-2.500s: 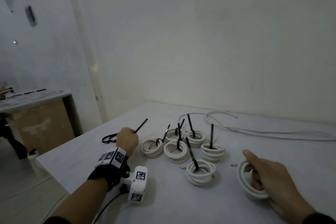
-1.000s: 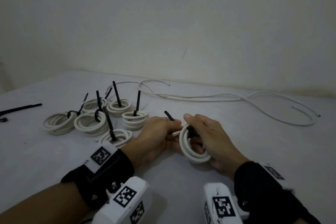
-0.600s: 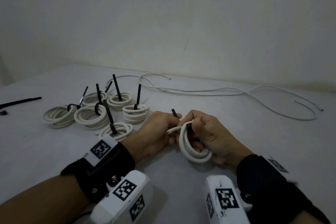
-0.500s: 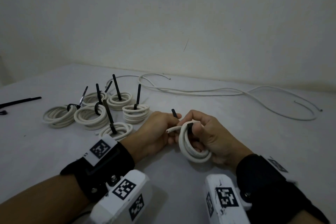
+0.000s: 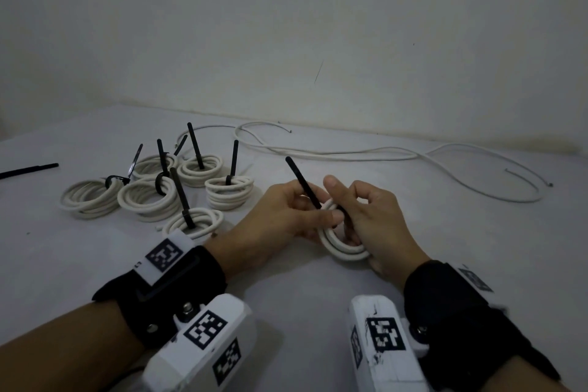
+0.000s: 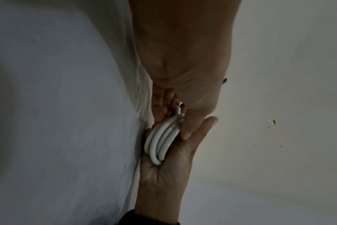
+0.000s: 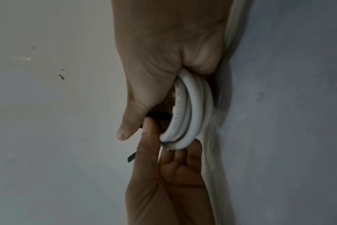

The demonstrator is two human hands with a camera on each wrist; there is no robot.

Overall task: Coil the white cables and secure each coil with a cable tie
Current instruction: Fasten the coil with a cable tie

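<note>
A small white cable coil (image 5: 345, 250) stands on edge on the white table (image 5: 493, 248), held between both hands. My right hand (image 5: 350, 210) grips the coil from the right, thumb raised over its top. A black cable tie (image 5: 302, 183) runs through the coil, its tail slanting up and to the left. My left hand (image 5: 318, 216) pinches the tie where it meets the coil. The right wrist view shows the coil (image 7: 194, 109) in the right palm, with the tie (image 7: 160, 116) by the thumb. The left wrist view shows the coil (image 6: 160, 144) between both palms.
Several tied coils (image 5: 149, 197) with upright black tie tails lie to the left of my hands. A long loose white cable (image 5: 381, 156) snakes along the back of the table to the right. A spare black tie (image 5: 28, 170) lies at the far left. A wall stands behind.
My left hand carried the tie from the left over to the coil in my right hand. In the last half second, much more of the tie's tail has come to stick out above the coil.
</note>
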